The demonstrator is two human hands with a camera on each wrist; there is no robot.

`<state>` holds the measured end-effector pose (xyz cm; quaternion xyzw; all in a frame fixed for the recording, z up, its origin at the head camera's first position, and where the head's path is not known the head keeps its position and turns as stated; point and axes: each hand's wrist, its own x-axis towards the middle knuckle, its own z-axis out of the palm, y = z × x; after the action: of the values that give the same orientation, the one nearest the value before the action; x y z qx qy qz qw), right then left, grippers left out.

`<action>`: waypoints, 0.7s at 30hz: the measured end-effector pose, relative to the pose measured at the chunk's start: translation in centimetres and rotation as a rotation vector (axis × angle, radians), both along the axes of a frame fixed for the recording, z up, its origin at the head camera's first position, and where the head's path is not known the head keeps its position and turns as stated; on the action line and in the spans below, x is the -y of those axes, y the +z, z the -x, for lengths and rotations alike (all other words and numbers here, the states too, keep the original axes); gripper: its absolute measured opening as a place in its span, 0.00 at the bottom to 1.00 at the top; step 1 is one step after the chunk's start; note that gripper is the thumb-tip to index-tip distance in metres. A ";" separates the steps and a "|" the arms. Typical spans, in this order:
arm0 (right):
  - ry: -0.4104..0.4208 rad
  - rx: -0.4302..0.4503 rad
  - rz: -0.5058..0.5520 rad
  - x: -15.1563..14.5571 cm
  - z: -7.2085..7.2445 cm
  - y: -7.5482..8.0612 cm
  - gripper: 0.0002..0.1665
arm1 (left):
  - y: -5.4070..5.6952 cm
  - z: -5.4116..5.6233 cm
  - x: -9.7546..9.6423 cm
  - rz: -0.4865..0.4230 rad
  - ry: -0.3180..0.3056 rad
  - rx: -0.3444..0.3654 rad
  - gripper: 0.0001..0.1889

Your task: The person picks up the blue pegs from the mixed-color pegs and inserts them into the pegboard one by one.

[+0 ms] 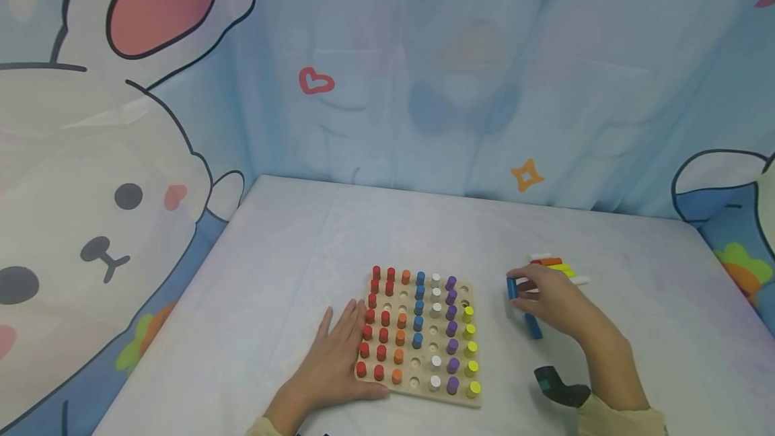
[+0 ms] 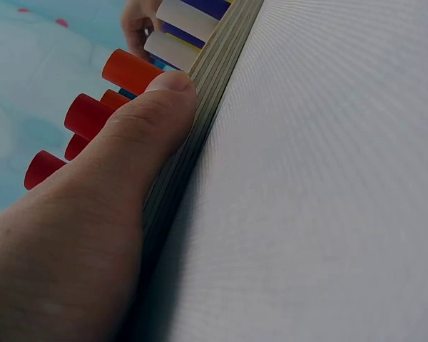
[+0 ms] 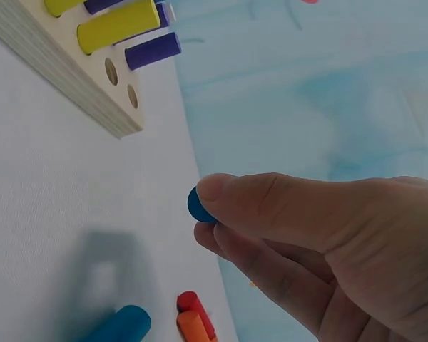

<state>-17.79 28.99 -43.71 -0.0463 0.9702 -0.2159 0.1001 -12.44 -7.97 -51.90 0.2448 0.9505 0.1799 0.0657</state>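
Note:
A wooden pegboard (image 1: 424, 392) stands on the white-covered table, with rows of red, orange, blue, white, purple and yellow pegs upright in its holes. Some holes hold no peg. My left hand (image 1: 333, 362) lies along the board's left side, fingers straight; its thumb touches the front edge, as the left wrist view also shows. To the right of the board, my right hand (image 1: 554, 298) pinches a blue peg (image 1: 512, 288) between thumb and fingers, raised above the cloth. In the right wrist view only the end of that blue peg (image 3: 197, 206) shows.
Another blue peg (image 1: 533, 326) lies on the cloth below my right hand. Beyond that hand lie loose pegs, among them an orange peg (image 1: 550, 262) and a yellow peg (image 1: 566, 269). A dark curved object (image 1: 560, 387) sits beside the right wrist. A printed curtain (image 1: 393, 133) hangs behind the table.

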 end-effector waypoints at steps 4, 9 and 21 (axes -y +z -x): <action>0.000 0.005 0.009 0.6 -0.2 0.3 0.30 | 0.1 0.0 0.0 0.009 0.000 0.004 0.68; 0.041 -0.027 0.010 1.2 -0.4 0.8 0.32 | 0.2 0.0 0.0 0.012 0.000 0.009 0.68; 0.089 -0.060 0.049 2.5 -1.1 1.8 0.24 | 0.2 0.0 0.0 0.018 0.000 0.003 0.68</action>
<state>-16.65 26.44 -41.95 -0.0982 0.9642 -0.2334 0.0792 -12.45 -7.96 -51.73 0.2440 0.9519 0.1719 0.0692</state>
